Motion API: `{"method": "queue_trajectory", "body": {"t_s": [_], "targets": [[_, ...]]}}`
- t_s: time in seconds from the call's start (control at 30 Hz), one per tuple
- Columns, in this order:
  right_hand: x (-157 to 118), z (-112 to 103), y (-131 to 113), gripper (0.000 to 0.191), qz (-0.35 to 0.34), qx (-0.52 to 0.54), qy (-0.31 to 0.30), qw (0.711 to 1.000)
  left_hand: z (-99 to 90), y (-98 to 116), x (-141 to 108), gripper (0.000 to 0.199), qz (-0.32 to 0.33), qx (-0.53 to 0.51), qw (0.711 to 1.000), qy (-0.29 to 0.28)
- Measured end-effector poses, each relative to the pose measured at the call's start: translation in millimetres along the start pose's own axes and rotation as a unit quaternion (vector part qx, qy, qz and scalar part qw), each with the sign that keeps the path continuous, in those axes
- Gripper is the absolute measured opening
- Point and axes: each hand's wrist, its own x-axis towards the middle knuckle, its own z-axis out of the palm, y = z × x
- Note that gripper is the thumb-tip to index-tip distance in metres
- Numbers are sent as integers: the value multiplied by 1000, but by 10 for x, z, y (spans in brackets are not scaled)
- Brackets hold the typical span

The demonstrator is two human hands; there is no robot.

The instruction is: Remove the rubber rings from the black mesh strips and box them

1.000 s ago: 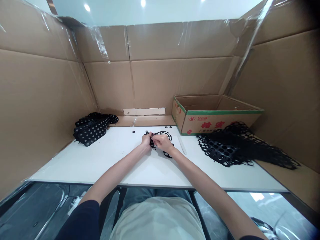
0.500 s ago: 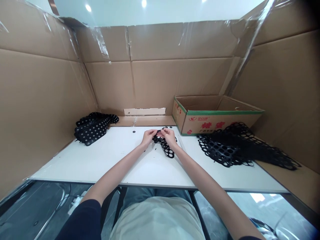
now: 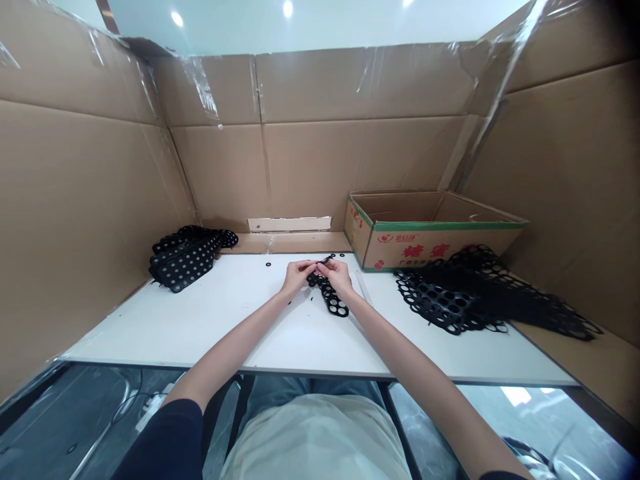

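At the middle of the white table (image 3: 200, 327), my left hand (image 3: 299, 276) and my right hand (image 3: 336, 275) meet fingertip to fingertip. Both are closed in a pinch on a small black strip of sheet with round holes (image 3: 336, 305). Its lower end hangs toward me under my right hand and lies on the table. Fingers cover the upper part, so the exact pinched spot is hidden. Small black rings (image 3: 269, 265) lie beyond my hands, one off to the left and others just behind my right hand.
At the left rests a pile of black sheet with white dots (image 3: 187, 263). A heap of black holed sheet (image 3: 450, 300) spreads at the right, against an open cardboard box (image 3: 400, 247) with green edging. Tall cardboard walls (image 3: 320, 160) enclose the table's back and sides.
My hands have drawn closer together, and the fingertips now touch where a gap showed the black strip between them. The piles and box have stayed put.
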Motion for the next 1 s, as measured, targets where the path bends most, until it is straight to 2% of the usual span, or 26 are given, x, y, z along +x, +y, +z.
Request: {"method": "queue_trajectory", "body": {"t_s": [0.13, 0.3, 0.5, 0.6, 0.8, 0.93, 1.0], "targets": [[-4, 3, 6, 21, -80, -76, -22, 994, 19, 62, -21, 29, -51, -38, 998, -3], [-80, 28, -55, 18, -146, -203, -28, 968, 37, 39, -38, 31, -89, -78, 993, -9], [-137, 37, -124, 18, -187, -274, -19, 943, 135, -10, -86, 32, -73, -80, 992, 60], [-161, 65, -129, 17, -188, -272, -34, 943, 163, 5, -105, 33, -110, -101, 985, 91], [-199, 134, -121, 15, -185, -227, -108, 950, 153, 25, -116, 33, -186, -105, 962, 168], [-193, 136, -119, 14, -168, -203, -164, 951, 139, -2, -92, 28, -226, -113, 936, 244], [-179, 134, -101, 14, -165, -199, -183, 949, 125, -29, -73, 27, -240, -120, 926, 264]]}}
